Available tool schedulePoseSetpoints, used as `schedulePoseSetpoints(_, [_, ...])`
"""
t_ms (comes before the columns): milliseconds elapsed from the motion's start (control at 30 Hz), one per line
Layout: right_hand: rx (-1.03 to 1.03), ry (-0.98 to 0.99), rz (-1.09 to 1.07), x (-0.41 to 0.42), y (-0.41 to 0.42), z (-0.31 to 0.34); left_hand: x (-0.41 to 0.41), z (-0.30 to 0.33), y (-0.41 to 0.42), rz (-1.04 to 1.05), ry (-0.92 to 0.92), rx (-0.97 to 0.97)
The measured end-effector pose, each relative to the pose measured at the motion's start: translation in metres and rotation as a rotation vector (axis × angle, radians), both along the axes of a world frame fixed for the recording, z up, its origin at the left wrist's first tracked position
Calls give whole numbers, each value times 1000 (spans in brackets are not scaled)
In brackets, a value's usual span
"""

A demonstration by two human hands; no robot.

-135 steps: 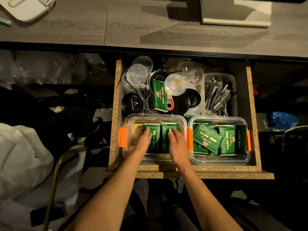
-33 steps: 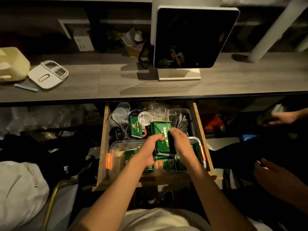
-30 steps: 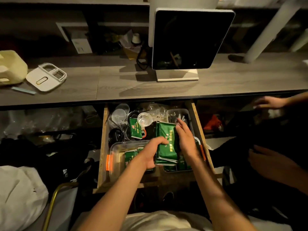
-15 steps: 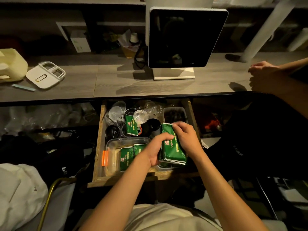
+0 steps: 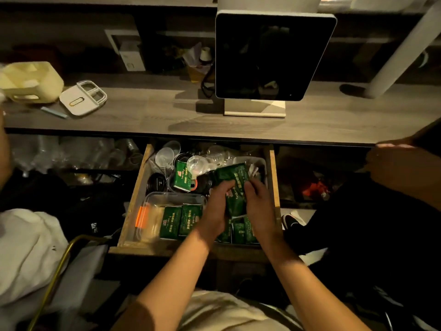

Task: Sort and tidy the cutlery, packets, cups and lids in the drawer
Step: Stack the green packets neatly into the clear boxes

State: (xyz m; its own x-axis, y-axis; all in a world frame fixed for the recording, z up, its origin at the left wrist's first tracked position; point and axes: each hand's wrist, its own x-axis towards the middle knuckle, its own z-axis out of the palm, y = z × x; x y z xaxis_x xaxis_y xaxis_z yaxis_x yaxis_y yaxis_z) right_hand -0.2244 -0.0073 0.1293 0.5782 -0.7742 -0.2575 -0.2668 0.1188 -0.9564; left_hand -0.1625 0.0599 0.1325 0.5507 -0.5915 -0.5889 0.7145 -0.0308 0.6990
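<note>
Head view: I see my left hand [image 5: 216, 209] and my right hand [image 5: 259, 204] raised together over the open drawer [image 5: 133, 201], both gripping a stack of green packets [image 5: 235, 185] between them, the left fingers [image 5: 226, 187] curled round its left edge and the right ones round its right edge. The stack tilts, its top end leaning toward the back right of the drawer. Beneath my hands, a clear tub [image 5: 152, 211] with an orange clip sits in the drawer's front left and holds two green packets side by side; more green packets lie in a second tub on the front right, partly hidden by my wrists. Behind them are clear cups [image 5: 164, 157], black lids [image 5: 156, 182] and another loose green packet [image 5: 182, 175]. On the desk [image 5: 143, 111] above stands a dark tablet screen [image 5: 272, 56]. Another person's hand [image 5: 401, 168] shows at the right edge.
</note>
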Motion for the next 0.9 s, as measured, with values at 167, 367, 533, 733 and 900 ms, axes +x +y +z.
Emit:
schedulePoseSetpoints(167, [-32, 57, 41, -10, -8, -20, -9, -24, -4, 79, 124, 61])
schedulePoseSetpoints(367, [134, 168, 10, -23, -39, -66, 15, -80, 17, 128, 149, 197])
schedulePoseSetpoints(533, [-11, 416, 179, -27, -47, -139, 35, -130, 33, 155, 182, 244])
schedulePoseSetpoints(733, [-187, 730, 383, -23, -51, -208, 42, -156, 33, 131, 196, 391])
schedulePoseSetpoints(900, [-259, 897, 369, -21, -47, -233, 36, -187, 34, 135, 240, 362])
